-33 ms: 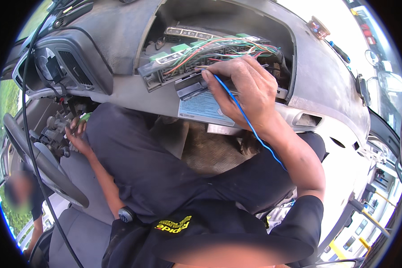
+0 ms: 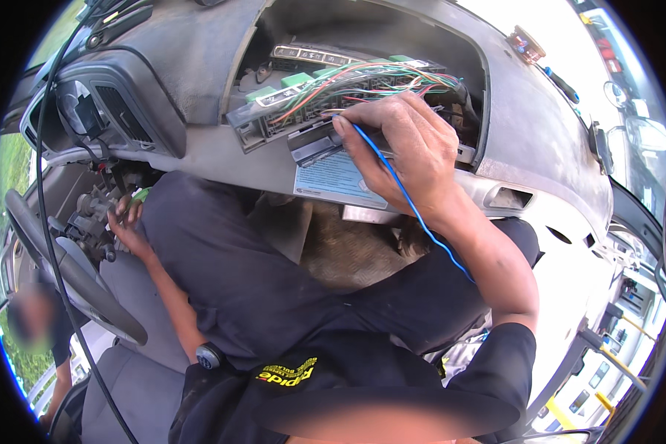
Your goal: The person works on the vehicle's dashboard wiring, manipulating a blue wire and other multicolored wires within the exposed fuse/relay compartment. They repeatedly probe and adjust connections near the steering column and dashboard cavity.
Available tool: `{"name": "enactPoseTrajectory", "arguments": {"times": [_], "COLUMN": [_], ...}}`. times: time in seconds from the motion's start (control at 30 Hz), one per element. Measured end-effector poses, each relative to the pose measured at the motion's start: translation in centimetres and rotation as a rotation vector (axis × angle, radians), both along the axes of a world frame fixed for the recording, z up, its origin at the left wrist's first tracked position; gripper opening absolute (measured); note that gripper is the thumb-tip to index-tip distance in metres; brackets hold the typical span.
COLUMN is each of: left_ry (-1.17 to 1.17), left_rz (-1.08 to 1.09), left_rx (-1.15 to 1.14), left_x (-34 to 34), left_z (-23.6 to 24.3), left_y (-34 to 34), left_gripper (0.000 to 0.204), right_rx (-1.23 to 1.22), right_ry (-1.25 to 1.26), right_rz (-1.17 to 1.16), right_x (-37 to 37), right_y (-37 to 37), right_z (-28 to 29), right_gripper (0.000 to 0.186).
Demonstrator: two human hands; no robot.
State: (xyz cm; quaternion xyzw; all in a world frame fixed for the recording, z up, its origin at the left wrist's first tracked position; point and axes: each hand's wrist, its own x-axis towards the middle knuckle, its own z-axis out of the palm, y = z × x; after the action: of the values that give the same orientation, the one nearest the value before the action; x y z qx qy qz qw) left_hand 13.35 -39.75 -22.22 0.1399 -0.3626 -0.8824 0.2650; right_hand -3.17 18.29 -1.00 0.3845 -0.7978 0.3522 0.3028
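My right hand point(image 2: 402, 152) pinches the end of a blue wire point(image 2: 392, 171) at the lower front of the fuse and relay box point(image 2: 266, 120), in the open dashboard cavity. The wire runs down along my forearm. Green relays and a bundle of coloured wires point(image 2: 348, 72) are on the box, above my fingers. A blue-and-white label point(image 2: 325, 180) is on the panel below. My left hand point(image 2: 129, 222) is low at the left, fingers curled at the steering column parts point(image 2: 96, 214); what they grip, if anything, I cannot make out.
The steering wheel point(image 2: 29, 229) and a hanging black cable point(image 2: 46, 222) are at the left, beside a grey seat point(image 2: 118, 392). Another person point(image 2: 44, 333) is beyond them at the far left. Small items point(image 2: 527, 46) lie atop the dashboard at the upper right. My legs span the footwell.
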Motion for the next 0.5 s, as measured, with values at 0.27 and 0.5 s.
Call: {"name": "enactPoseTrajectory", "arguments": {"times": [0.27, 0.5], "left_ry": [-0.063, -0.011], "left_rz": [0.078, -0.037], "left_rx": [-0.076, -0.058], "left_x": [-0.9, -1.0], "left_z": [-0.1, -1.1], "left_y": [-0.2, 0.2], "left_gripper": [0.027, 0.028], "right_rx": [0.008, 0.026], "right_ry": [0.024, 0.024], "right_rz": [0.005, -0.009], "right_x": [-0.6, -0.6], "right_y": [-0.1, 0.2], "right_z": [0.3, 0.0], "right_gripper": [0.022, 0.022]}}
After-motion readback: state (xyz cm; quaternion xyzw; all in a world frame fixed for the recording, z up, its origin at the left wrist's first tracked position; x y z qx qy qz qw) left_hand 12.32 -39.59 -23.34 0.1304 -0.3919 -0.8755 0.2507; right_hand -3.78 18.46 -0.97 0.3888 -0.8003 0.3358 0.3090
